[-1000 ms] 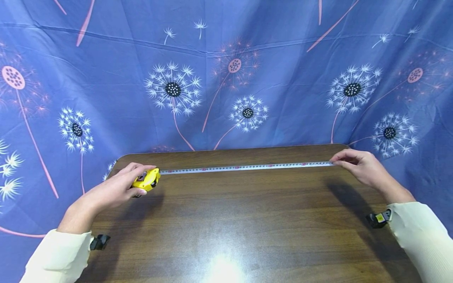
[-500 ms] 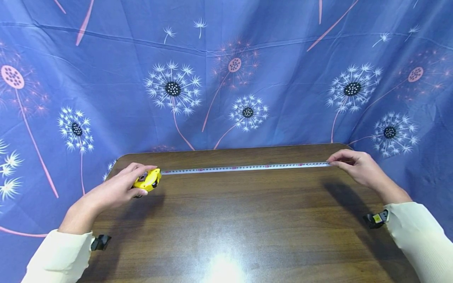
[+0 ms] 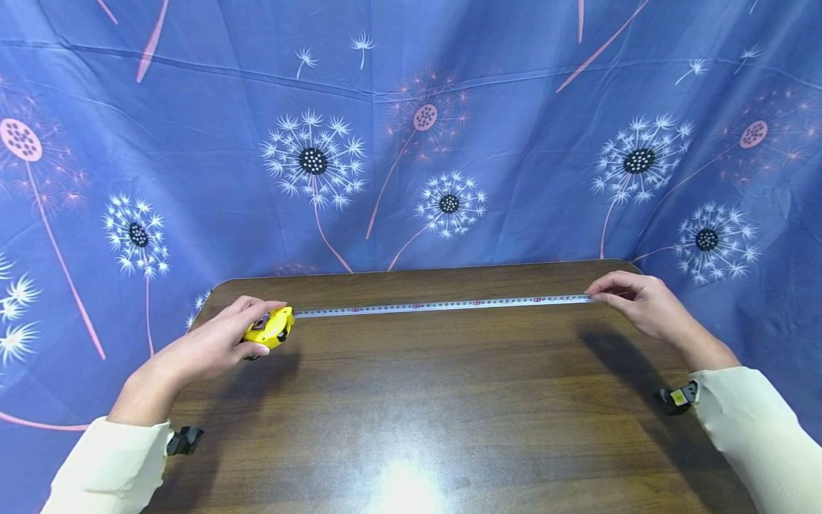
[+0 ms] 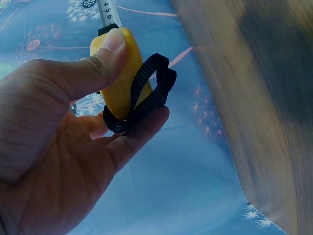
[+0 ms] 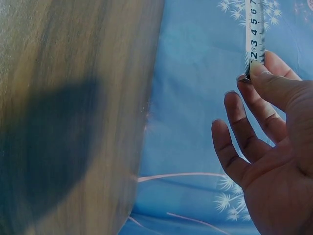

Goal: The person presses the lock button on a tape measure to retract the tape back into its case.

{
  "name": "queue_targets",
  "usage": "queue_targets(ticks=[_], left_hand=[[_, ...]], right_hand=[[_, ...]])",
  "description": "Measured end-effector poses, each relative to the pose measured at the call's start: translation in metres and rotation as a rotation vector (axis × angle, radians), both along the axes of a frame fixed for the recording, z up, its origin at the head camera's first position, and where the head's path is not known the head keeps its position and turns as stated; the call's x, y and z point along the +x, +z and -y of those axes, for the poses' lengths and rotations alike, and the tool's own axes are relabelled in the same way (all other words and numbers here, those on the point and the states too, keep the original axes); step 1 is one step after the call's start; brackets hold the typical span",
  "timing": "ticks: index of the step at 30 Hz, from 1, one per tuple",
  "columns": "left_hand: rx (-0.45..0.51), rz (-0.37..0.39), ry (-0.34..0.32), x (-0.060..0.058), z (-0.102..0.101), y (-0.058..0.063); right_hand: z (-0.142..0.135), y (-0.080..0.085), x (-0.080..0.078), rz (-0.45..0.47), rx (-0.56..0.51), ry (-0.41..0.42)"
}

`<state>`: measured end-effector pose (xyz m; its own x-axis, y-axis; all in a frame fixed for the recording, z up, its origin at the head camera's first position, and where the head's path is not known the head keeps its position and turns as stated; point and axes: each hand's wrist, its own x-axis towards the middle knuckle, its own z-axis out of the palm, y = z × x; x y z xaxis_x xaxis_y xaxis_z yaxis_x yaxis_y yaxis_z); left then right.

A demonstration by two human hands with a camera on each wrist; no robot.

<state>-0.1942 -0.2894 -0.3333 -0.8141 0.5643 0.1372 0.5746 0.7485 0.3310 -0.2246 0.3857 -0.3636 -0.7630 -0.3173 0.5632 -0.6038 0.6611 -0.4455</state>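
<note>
My left hand [image 3: 215,335] grips the yellow case of a tape measure [image 3: 270,328] over the left part of the table. In the left wrist view the thumb presses the top of the case [image 4: 122,78], and a black wrist strap [image 4: 151,88] loops from its back end. The white blade [image 3: 443,306], with black and red marks, stretches straight to the right above the wood. My right hand [image 3: 648,303] pinches the blade's end between thumb and finger. The right wrist view shows its metal end hook [image 5: 246,78] at the fingertips, the other fingers loosely spread.
The brown wooden table [image 3: 449,400] has rounded far corners and a bright glare near its front. Behind it and at both sides hangs a blue cloth [image 3: 514,143] with dandelion prints. A small black device [image 3: 185,440] sits at the left cuff, another black device [image 3: 674,398] at the right.
My right hand has moved a little left with the blade's end, and the stretch of blade outside the case has shortened. My left hand and the case have shifted only slightly right.
</note>
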Motion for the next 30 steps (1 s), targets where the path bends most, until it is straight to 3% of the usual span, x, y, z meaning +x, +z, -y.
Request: queue_targets(ticks=[14, 30], left_hand=[[-0.011, -0.015, 0.002, 0.0, -0.001, 0.0], [-0.009, -0.014, -0.01, -0.001, -0.004, 0.0]], right_hand=[[0.007, -0.001, -0.001, 0.018, 0.025, -0.016], [0.024, 0.005, 0.002, -0.07, 0.03, 0.057]])
